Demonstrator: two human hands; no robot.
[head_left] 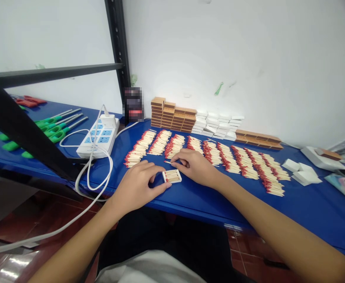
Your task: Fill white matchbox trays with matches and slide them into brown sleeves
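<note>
The left hand (140,182) has its fingers gripping the tray (177,181) at left; the right hand (192,165) pinches 1 match (167,162) just beyond the tray.

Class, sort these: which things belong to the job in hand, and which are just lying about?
Likely the job's:
white tray in left hand;
single match in right hand;
match piles;
brown stacks;
white stacks.

Likely lying about:
power strip;
green-handled tools.
</note>
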